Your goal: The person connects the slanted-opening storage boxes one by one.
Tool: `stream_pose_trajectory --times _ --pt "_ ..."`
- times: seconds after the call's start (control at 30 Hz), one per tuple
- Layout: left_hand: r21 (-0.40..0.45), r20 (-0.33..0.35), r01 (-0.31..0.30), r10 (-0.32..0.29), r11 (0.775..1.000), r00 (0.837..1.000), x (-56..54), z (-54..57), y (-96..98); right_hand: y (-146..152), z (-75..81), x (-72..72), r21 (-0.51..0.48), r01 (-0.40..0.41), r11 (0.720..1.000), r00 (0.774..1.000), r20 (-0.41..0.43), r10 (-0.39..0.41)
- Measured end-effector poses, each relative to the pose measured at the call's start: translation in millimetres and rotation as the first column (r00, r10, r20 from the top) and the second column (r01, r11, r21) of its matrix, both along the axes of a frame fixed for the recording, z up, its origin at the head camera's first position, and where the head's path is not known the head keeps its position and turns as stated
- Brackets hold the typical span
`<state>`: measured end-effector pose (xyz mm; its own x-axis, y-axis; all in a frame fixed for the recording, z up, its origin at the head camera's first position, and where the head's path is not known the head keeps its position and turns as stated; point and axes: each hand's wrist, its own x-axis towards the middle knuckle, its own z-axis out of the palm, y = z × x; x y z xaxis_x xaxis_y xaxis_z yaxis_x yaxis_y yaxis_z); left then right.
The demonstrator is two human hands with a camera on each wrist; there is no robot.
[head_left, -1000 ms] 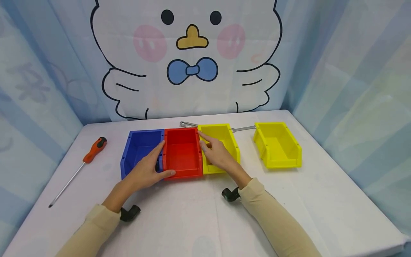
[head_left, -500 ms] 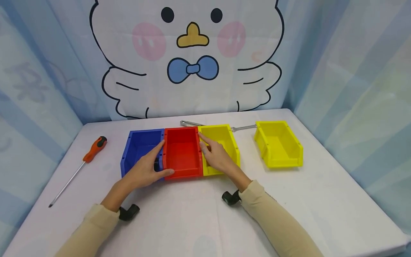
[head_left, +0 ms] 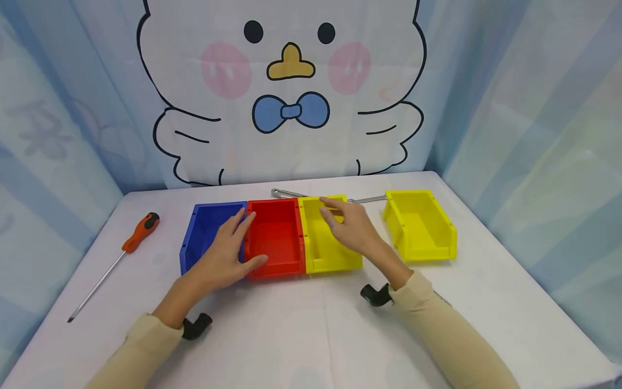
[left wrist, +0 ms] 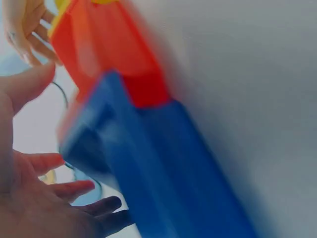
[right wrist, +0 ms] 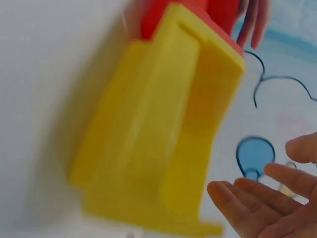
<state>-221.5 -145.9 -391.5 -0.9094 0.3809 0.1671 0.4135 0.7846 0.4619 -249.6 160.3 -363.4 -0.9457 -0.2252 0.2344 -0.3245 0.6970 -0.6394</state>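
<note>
A blue bin (head_left: 204, 232), a red bin (head_left: 274, 237) and a yellow bin (head_left: 330, 254) stand side by side in a row. My left hand (head_left: 225, 259) is spread over the seam between the blue and red bins, its fingers extended; in the left wrist view nothing lies between thumb and fingers. Above the yellow bin hovers my right hand (head_left: 352, 229), fingers loosely extended. The right wrist view has that hand (right wrist: 272, 198) apart from the yellow bin (right wrist: 158, 129) and holding nothing.
Another yellow bin (head_left: 423, 229) stands apart at the right. An orange-handled screwdriver (head_left: 141, 232) lies at the left. Behind the row are a metal tool (head_left: 286, 193), partly hidden, and a wrench (head_left: 371, 199). A printed curtain (head_left: 291, 151) rises behind the table.
My right hand has left the edge between the red and yellow bins and moved right, over the yellow bin. The left hand has barely shifted. The bins stay in their row.
</note>
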Motion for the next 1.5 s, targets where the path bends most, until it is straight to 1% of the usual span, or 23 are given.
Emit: stream_pose_trajectory --times 0.13,0.2,0.23,0.27,0.33,0.37,0.43,0.53,0.57,0.63,0.7,0.8,0.87,0.97,1.13,1.3,1.5 --pt "-0.051 -0.093 -0.004 -0.001 0.999 0.996 3.1 8.1 26.5 44.1 15.9 2.2 0.007 0.063 0.998 0.997 -0.051 -0.063" --pt "-0.064 -0.12 0.007 -0.014 0.998 0.993 4.1 11.9 41.0 68.5 19.9 2.1 0.03 0.111 0.993 0.992 -0.059 -0.109" --pt "-0.063 -0.12 0.017 -0.025 0.998 0.992 4.3 13.4 47.8 81.2 21.0 2.1 0.051 0.138 0.989 0.989 -0.058 -0.135" --pt "-0.055 -0.107 0.031 -0.037 0.998 0.994 4.6 14.8 54.1 94.1 21.5 2.3 0.076 0.167 0.983 0.985 -0.059 -0.163" --pt "-0.03 -0.046 0.063 -0.064 0.998 0.997 4.2 15.4 65.4 119.6 20.6 3.1 0.125 0.228 0.966 0.973 -0.057 -0.222" --pt "-0.016 0.0 0.079 -0.079 0.997 0.997 3.8 14.9 70.3 132.5 19.0 3.7 0.147 0.256 0.956 0.967 -0.056 -0.25" --pt "0.014 0.089 0.105 -0.106 0.994 0.99 2.9 12.1 78.4 156.6 13.8 4.6 0.182 0.308 0.934 0.952 -0.061 -0.301" --pt "0.048 0.178 0.119 -0.126 0.992 0.976 0.9 5.2 85.8 184.8 2.2 5.7 0.177 0.377 0.909 0.926 -0.091 -0.366" --pt "0.056 0.197 0.114 -0.123 0.992 0.973 0.4 3.2 86.9 192.3 -2.4 5.3 0.168 0.391 0.905 0.92 -0.102 -0.379" --pt "0.072 0.214 0.097 -0.111 0.993 0.971 -0.6 0.0 88.5 203.5 -10.1 4.3 0.137 0.4 0.906 0.915 -0.115 -0.386" --pt "0.085 0.23 0.075 -0.093 0.994 0.969 -1.7 -3.2 89.6 210.6 -16.3 2.7 0.118 0.395 0.911 0.918 -0.099 -0.385" --pt "0.095 0.256 0.051 -0.074 0.994 0.964 -2.7 -7.9 90.4 216.9 -24.4 -0.7 0.12 0.382 0.916 0.924 -0.039 -0.38" --pt "0.098 0.27 0.043 -0.068 0.994 0.961 -3.6 -11.0 90.2 218.3 -29.3 -2.5 0.13 0.385 0.914 0.922 -0.005 -0.388" --pt "0.1 0.276 0.043 -0.069 0.994 0.959 -4.7 -12.8 88.9 218.5 -34.2 -4.2 0.122 0.383 0.916 0.921 0.025 -0.389" --pt "0.092 0.273 0.053 -0.076 0.994 0.959 -6.4 -13.6 87.5 218.7 -37.5 -4.3 0.087 0.386 0.918 0.917 0.068 -0.393" --pt "0.071 0.28 0.063 -0.08 0.996 0.957 -7.2 -13.2 87.2 219.2 -38.0 -3.6 0.093 0.399 0.912 0.91 0.078 -0.406" --pt "0.073 0.279 0.072 -0.09 0.995 0.956 -6.4 -14.2 87.4 219.6 -39.1 -2.0 0.102 0.396 0.912 0.913 0.062 -0.403"
